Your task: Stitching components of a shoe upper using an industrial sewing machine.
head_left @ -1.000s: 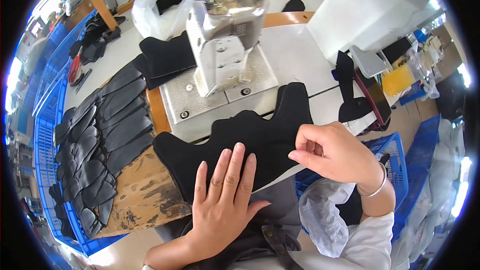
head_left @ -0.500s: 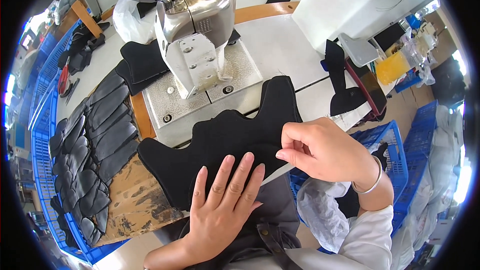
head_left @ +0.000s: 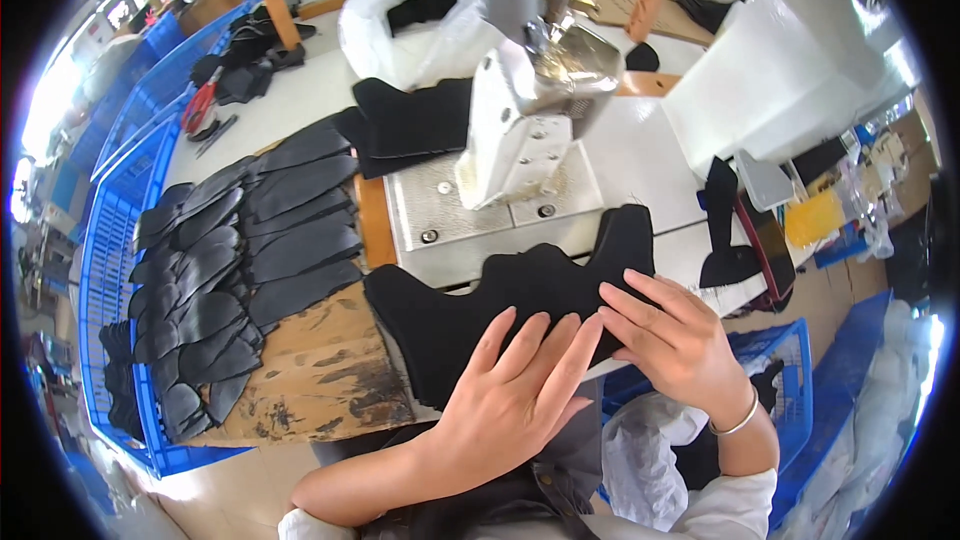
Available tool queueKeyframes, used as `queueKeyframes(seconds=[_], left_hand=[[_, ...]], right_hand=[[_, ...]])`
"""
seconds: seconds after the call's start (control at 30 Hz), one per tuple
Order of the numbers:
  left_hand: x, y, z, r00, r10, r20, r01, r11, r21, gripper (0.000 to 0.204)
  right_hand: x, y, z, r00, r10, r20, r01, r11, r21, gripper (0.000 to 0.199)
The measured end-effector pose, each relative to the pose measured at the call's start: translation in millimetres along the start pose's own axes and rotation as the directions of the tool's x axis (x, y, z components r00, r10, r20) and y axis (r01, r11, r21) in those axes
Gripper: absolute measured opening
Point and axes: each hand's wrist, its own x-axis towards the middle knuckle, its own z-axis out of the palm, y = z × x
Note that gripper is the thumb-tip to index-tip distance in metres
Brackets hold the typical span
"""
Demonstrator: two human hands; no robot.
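Well, spread widest of all is the white tabletop [head_left: 635, 155], with the metal-bodied machine [head_left: 525, 145] standing over it and leaving a working strip at the near edge. Left of that, dark, tongue-shaped pieces [head_left: 300, 230] overlap in rows, probably so each can be picked off singly, their scuffed brown board [head_left: 325, 370] seemingly a side rest. Right in front of the machine's plate lies the black panel [head_left: 535, 285], presumably kept close to hand there. Over it comes the left hand [head_left: 515, 390], fingers long and laid flat, likely steadying it; the right hand [head_left: 680, 345] reaches across its right side, fingers stretched out, neither clamped, fingertips nearly meeting, and whether they touch I can't tell. And what a shape: broad, matt, deep black, two raised lobes at the ends, a low wavy hump between, the edge smoothly rounded
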Motion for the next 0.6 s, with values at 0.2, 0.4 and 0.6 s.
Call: queueKeyframes(seconds=[0.2,0.4,0.6], left_hand=[[-3,-4,-19,0.998,-0.042,-0.053,0.036,0.994,-0.104,0.062],[-28,-34,-100,0.946,0.05,-0.32,0.164,0.78,0.605,0.034],[36,-133,-119,0.854,0.15,-0.498,0.281,0.672,0.685,0.031]], right_hand=[[16,-6,-7,0.944,-0.312,-0.107,0.237,0.868,-0.435,0.016],[16,-26,-12,0.9,-0.123,-0.418,0.079,0.989,-0.122,0.021],[8,-37,32,0.962,-0.015,-0.272,0.031,0.998,0.055,0.034]])
